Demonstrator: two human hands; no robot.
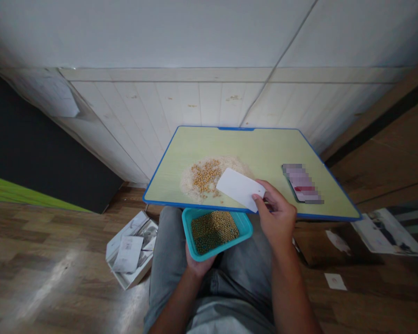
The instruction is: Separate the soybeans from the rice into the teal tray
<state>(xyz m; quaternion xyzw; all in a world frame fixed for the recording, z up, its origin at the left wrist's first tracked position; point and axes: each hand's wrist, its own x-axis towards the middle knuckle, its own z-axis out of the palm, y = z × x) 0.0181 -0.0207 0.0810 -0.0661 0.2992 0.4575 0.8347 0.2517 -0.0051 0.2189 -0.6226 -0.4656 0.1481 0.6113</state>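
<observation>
On the small table (pixel 271 148) lies a spread of pale rice grains (pixel 235 162) with round golden-tan beans (pixel 206 175) mixed into its left half. My right hand (pixel 277 211) pinches a white card (pixel 239 186) by its right end, thumb on top. The card's far end reaches over the rice, beside the beans. Below the table's front edge, a turquoise plastic basket (pixel 245 230) holds many of the same round beans. My left hand (pixel 199 264) supports this basket from underneath, over my lap; most of its fingers are hidden beneath it.
A smartphone (pixel 301 183) rests on the table's right side. On the floor, an open white box (pixel 132 250) with papers stands at left, and a cardboard box (pixel 320 246) lies at right. A cable (pixel 275 69) runs down the wall behind the table.
</observation>
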